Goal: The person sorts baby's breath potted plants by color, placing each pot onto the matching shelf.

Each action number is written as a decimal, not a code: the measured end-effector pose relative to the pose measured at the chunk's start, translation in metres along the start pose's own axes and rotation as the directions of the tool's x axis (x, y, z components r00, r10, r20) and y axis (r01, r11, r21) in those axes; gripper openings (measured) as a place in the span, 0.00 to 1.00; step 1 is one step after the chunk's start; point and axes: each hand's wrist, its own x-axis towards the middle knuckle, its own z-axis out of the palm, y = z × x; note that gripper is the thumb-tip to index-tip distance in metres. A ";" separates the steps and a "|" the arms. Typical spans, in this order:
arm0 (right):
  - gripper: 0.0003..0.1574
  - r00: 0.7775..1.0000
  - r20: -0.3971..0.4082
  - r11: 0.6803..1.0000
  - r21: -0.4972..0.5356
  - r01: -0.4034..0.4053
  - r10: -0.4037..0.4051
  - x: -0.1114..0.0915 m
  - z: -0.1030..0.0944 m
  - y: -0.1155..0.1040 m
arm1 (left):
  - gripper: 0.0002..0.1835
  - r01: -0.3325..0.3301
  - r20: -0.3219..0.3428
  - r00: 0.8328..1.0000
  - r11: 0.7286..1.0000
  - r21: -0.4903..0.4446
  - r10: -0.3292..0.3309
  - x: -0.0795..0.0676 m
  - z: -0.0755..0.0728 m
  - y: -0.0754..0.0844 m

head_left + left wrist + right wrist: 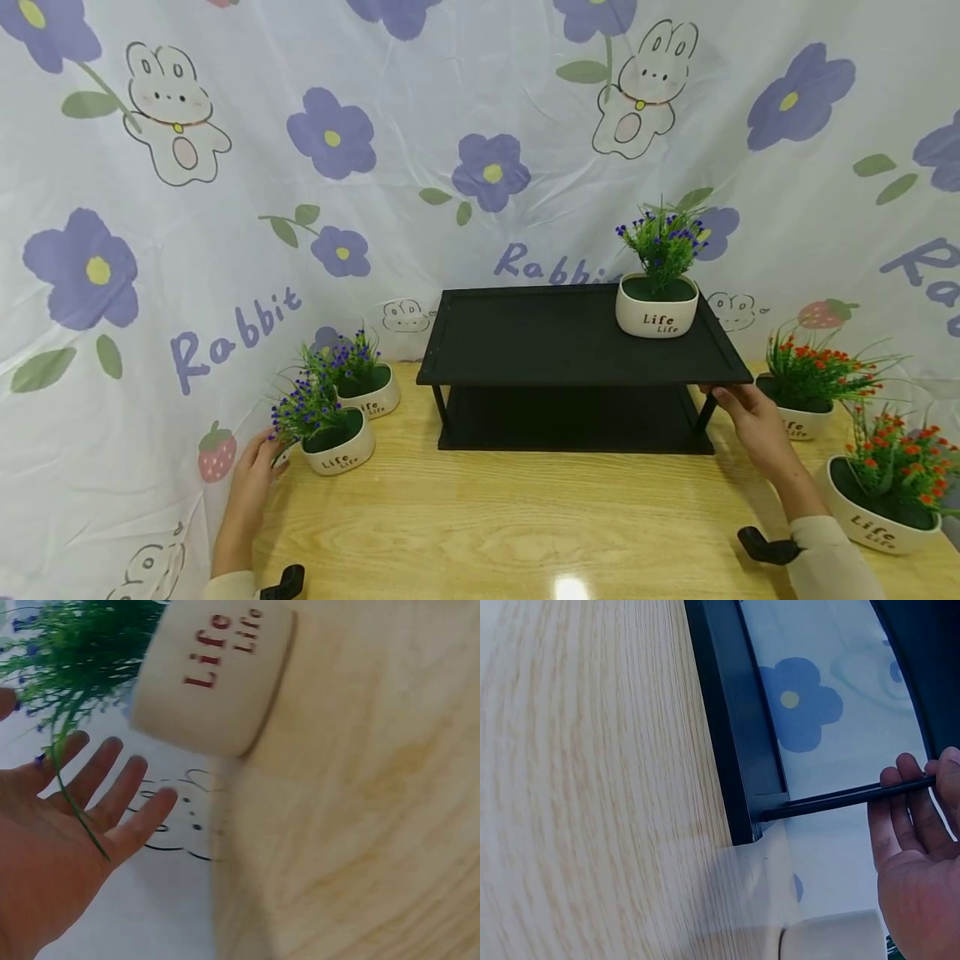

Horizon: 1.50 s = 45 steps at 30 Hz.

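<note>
A two-tier black shelf (570, 337) stands on the wooden table. My right hand (753, 421) grips its front right post (832, 801), just under the upper tier; the thumb lies by that tier's edge. On the upper tier's right end sits a white "Life" pot with purple flowers (657, 308). My left hand (82, 817) is beside the nearer of two purple-flower pots (339, 450) at the left, fingers spread and apart from the pot's wall. A green blade from the plant hangs across the palm. The second purple-flower pot (375, 400) stands just behind it.
Two white pots with orange-red flowers stand to the right: one pot (798, 421) behind my right hand, another pot (877, 529) nearer, by the sleeve. A printed rabbit-and-flower cloth (420, 92) hangs behind and left of the table (480, 517).
</note>
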 end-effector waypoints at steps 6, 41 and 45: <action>0.26 1.000 -0.002 1.000 0.009 0.018 -0.018 0.001 0.001 0.001 | 0.31 -0.039 0.074 0.996 0.989 -0.144 0.050 -0.001 0.005 -0.013; 0.27 0.998 -0.029 0.998 0.007 0.059 -0.059 -0.001 0.004 0.001 | 0.69 0.199 0.131 0.970 0.979 0.045 -0.203 0.027 0.044 -0.031; 0.27 0.998 -0.031 0.999 -0.006 0.051 -0.051 0.000 0.004 0.004 | 0.70 0.197 0.114 0.973 0.980 0.041 -0.201 0.027 0.044 -0.031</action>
